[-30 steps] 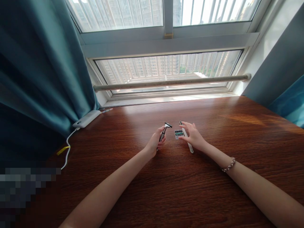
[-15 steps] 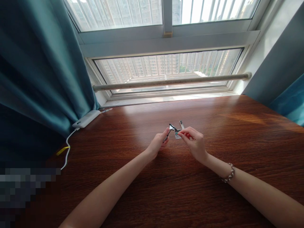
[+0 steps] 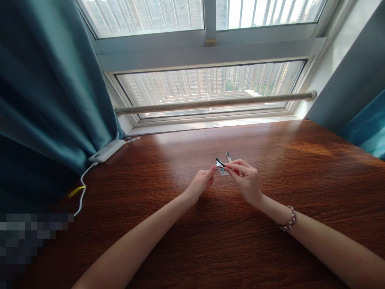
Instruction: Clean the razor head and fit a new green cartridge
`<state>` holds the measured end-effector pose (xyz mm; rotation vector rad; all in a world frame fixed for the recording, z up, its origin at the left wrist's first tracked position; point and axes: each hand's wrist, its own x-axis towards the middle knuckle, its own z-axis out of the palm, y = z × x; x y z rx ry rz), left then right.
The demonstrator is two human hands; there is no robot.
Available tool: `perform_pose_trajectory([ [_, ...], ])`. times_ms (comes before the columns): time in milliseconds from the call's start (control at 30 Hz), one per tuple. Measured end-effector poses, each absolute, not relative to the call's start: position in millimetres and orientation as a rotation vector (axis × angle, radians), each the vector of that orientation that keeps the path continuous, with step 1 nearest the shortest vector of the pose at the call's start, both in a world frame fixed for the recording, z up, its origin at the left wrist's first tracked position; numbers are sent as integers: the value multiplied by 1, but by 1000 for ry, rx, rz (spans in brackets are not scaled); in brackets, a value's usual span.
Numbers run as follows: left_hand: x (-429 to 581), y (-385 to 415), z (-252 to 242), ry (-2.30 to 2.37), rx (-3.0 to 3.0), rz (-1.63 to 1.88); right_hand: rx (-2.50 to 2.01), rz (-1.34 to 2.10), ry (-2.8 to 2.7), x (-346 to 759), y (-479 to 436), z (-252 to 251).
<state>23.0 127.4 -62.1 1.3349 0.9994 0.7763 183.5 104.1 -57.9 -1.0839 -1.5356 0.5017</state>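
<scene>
My left hand (image 3: 201, 184) is closed round the handle of a dark razor (image 3: 218, 163), whose head points right toward my other hand. My right hand (image 3: 246, 179) pinches a small clear blade cartridge case (image 3: 224, 171) and holds it against the razor's head. Both hands hover just above the brown wooden table (image 3: 210, 241), near its middle. Behind my right hand a thin white and silver stick-like object (image 3: 228, 155) lies on the table, mostly hidden by the fingers.
A white power bank (image 3: 106, 151) with a white cable (image 3: 81, 192) lies at the table's far left, against a teal curtain (image 3: 51, 88). A window with a horizontal rail (image 3: 210, 104) runs along the far edge. A braided bracelet (image 3: 288, 220) is on my right wrist.
My right hand left the table and picked up the small cartridge case. My left hand tipped the razor to the right until its head met the case.
</scene>
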Motion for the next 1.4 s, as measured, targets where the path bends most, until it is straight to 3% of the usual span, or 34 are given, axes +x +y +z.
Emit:
perform_pose_trajectory([
  [333, 10, 142, -57, 817, 1568, 598, -601, 1070, -1830, 214, 136, -37],
  [1000, 9, 138, -56, 761, 1541, 581, -597, 1071, -1739, 211, 132, -39],
  [1400, 12, 134, -50, 889, 1495, 591, -608, 1280, -1626, 210, 134, -51],
])
